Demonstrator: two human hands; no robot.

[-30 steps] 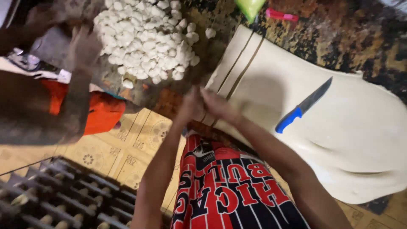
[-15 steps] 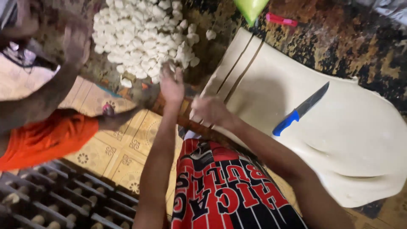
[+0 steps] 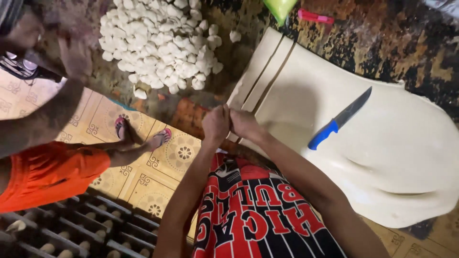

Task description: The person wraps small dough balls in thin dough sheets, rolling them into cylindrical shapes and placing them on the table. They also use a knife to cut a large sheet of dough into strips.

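Both hands at the dough sheet's near edge
Left hand (image 3: 216,125) and right hand (image 3: 245,124), each grip closed, pinch a cut strip (image 3: 253,81) of the dough sheet (image 3: 382,157); knife (image 3: 338,119) lies on it.

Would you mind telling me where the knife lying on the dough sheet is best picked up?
Probably by the blue handle, coming from the person's side: the knife lies flat on the dough sheet with the handle nearest and the blade pointing away.

No labels, signs or screens show. The one likely package is a bright green bag (image 3: 279,8), a pointed plastic shape cut off by the top edge, just above the dough sheet (image 3: 382,143) on the bench (image 3: 406,43).
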